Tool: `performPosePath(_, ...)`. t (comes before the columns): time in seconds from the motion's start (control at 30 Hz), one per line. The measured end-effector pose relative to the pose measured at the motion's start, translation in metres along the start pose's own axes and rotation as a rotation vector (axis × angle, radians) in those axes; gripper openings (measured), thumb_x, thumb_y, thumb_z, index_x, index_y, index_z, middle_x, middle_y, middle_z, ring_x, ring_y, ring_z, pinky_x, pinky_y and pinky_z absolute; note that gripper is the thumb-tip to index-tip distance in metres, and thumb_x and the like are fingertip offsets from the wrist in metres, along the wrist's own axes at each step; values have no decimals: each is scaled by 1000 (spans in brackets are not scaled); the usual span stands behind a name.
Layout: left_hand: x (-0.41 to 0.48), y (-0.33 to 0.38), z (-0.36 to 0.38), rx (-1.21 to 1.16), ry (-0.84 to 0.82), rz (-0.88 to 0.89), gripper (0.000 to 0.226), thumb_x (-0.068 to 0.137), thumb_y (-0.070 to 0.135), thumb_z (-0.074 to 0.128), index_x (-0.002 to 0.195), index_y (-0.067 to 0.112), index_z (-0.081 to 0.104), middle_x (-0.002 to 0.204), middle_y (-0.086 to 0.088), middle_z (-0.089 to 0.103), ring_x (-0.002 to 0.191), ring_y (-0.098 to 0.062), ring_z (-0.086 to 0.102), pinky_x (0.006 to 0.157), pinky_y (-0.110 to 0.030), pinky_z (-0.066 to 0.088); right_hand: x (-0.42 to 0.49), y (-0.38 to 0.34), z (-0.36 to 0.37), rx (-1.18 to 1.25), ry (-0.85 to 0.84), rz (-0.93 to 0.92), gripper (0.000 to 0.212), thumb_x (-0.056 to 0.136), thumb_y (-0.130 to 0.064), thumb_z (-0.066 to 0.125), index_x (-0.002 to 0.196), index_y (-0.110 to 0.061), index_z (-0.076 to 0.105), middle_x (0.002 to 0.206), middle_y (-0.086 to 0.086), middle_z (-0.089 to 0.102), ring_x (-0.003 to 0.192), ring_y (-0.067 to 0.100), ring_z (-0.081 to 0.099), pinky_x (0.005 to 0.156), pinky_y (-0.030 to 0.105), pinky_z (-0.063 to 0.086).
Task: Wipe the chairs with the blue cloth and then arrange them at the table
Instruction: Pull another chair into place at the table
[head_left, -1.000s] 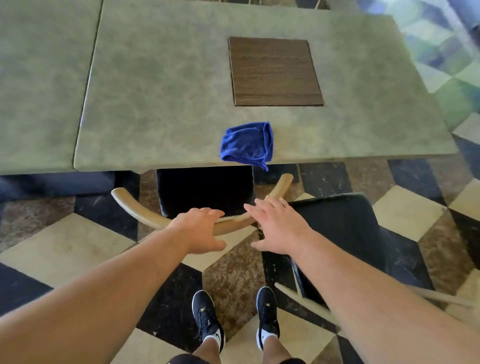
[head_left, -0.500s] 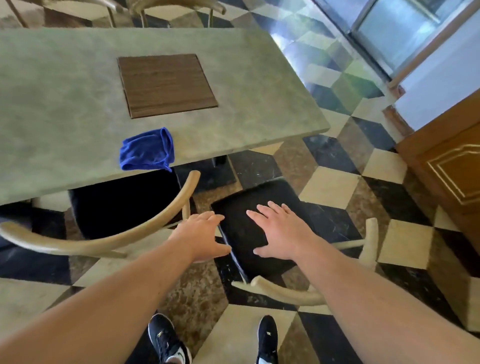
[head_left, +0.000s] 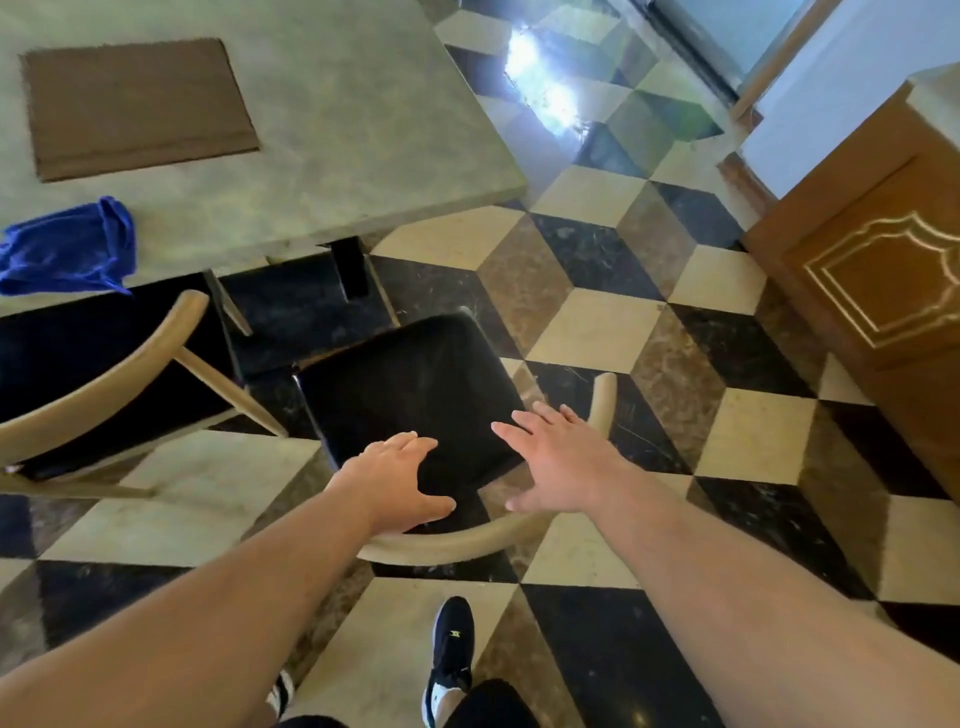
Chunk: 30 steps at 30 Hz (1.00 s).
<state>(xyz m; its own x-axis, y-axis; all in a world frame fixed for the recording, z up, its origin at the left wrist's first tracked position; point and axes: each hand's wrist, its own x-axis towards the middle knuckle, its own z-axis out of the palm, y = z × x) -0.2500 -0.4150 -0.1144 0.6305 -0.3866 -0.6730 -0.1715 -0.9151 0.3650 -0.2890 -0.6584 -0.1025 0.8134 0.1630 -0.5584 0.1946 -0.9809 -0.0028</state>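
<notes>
The left hand (head_left: 395, 483) and the right hand (head_left: 561, 467) reach forward side by side with a gap between them. Both are palm down with fingers spread and loosely straight, and neither holds anything. They hang over the back of the near chair (head_left: 410, 395), the left over the rear corner of its black seat and the right over the spot where the seat edge meets the pale, curved wooden back rail (head_left: 452, 545). From this height it cannot be told whether either palm touches the chair. The left forearm hides the left end of the rail, and the seat hides the chair's legs. This chair stands out on the floor, angled, just off the corner of the desk (head_left: 337, 156). To the left, the second chair (head_left: 104, 384) sits with its dark seat pushed into the shadow under the desk edge; only its curved rail and a few spindles read clearly, and the frame cuts off its left side. The blue cloth (head_left: 67, 249) lies crumpled on the desk right at the near edge, above that second chair and well apart from both hands, with its left end at the picture's border. Farther in on the desk is a brown square panel (head_left: 135, 104), blurred. Below the arms one black shoe (head_left: 452, 654) shows on the checkered floor (head_left: 597, 322); the other shoe is mostly hidden behind the left arm. A brown wooden cabinet (head_left: 872, 291) stands at the right, cut off by the frame.
</notes>
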Motion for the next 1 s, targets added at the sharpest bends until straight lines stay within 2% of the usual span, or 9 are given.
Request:
performPosePath(0.2,12,31,67,-85,-169,-73,135,58,96,68,168,46,9,179,10,9,159,-24,29,122,-49,39,-7,51,47,-4,-176,-64,120,71,-87,68,164,-35,12,172,3,25,158,33,18,125,58,18)
performPosePath(0.3,19,37,93,67,-200,-108,138,56,98,67,168,46,7,179,10,10,156,-26,34,119,-53,40,0,55,63,-98,-197,-129,119,72,-80,74,165,-32,17,168,5,32,154,33,26,127,56,15)
performPosePath(0.4,28,39,106,220,-124,-115,119,69,87,66,167,46,12,177,6,20,151,-29,41,114,-56,44,15,54,67,-160,-185,-162,108,78,-57,82,164,-36,20,165,5,38,153,35,29,125,60,12)
performPosePath(0.47,34,38,109,240,-103,-102,92,80,69,63,163,47,29,169,6,39,140,-28,53,107,-53,50,26,56,64,-224,-226,-219,87,83,-45,80,157,-41,35,155,3,50,147,35,39,123,65,19)
performPosePath(0.53,36,36,112,240,-87,-75,55,83,54,56,137,44,59,126,11,67,103,-20,67,85,-43,58,30,59,62,-300,-253,-284,44,84,-39,73,127,-41,62,114,-3,69,112,26,62,114,66,35)
performPosePath(0.6,35,34,112,255,-84,-49,26,83,48,51,104,39,63,89,14,64,76,-13,60,67,-37,52,32,60,60,-335,-263,-302,12,84,-35,67,95,-38,64,78,-10,64,73,16,58,98,56,49)
performPosePath(0.73,36,31,112,239,-87,-11,13,83,47,51,90,37,57,81,13,63,73,-10,59,68,-34,54,34,60,61,-380,-246,-320,7,83,-36,64,90,-35,62,69,-9,59,63,16,53,80,49,54)
performPosePath(0.93,38,30,115,230,-68,6,16,81,49,50,89,38,58,79,14,62,73,-8,59,70,-33,54,35,63,64,-349,-222,-352,11,83,-37,70,90,-35,62,70,-10,57,64,14,53,72,42,38)
performPosePath(1.0,38,32,116,222,-59,-8,18,80,52,51,88,38,60,78,15,63,71,-6,59,70,-32,55,35,63,63,-329,-237,-334,11,83,-36,70,91,-35,62,71,-10,58,66,14,53,75,43,39)
